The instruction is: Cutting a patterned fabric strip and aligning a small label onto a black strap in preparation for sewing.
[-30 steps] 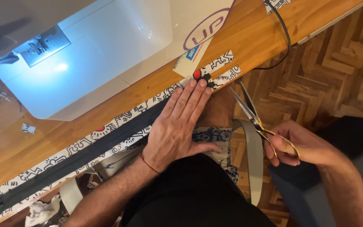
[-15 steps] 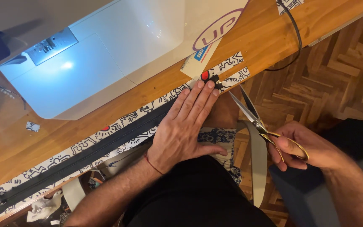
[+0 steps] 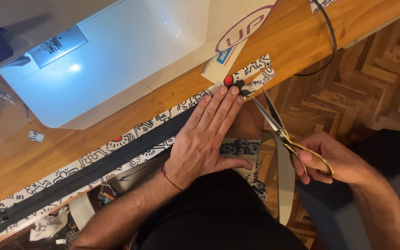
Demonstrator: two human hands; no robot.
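1. Left hand [image 3: 204, 139] lies open and flat, pressing the printed fabric strip [image 3: 116, 148] with dark zipper [image 3: 93, 169] on the wooden surface [image 3: 278, 41].
2. Right hand [image 3: 329, 159] at 4 o'clock grips gold-handled scissors [image 3: 278, 127]; blades parted, tips near the strip's end.
3. White sewing machine [image 3: 116, 51] at 11 o'clock.

- Single head-worn camera, looks steeply down from above onto the person's lap and the wooden table [image 3: 116, 118] edge.
- Tilted frame: table edge runs diagonally, lower left up to upper right.
- Close range: left hand [image 3: 204, 139] mid-frame, right hand [image 3: 332, 159] at right, forearms enter from the bottom edge.
- Top of frame reaches the white sewing machine [image 3: 93, 60]; right side shows parquet floor [image 3: 371, 88].
- No second view, so no shared area.
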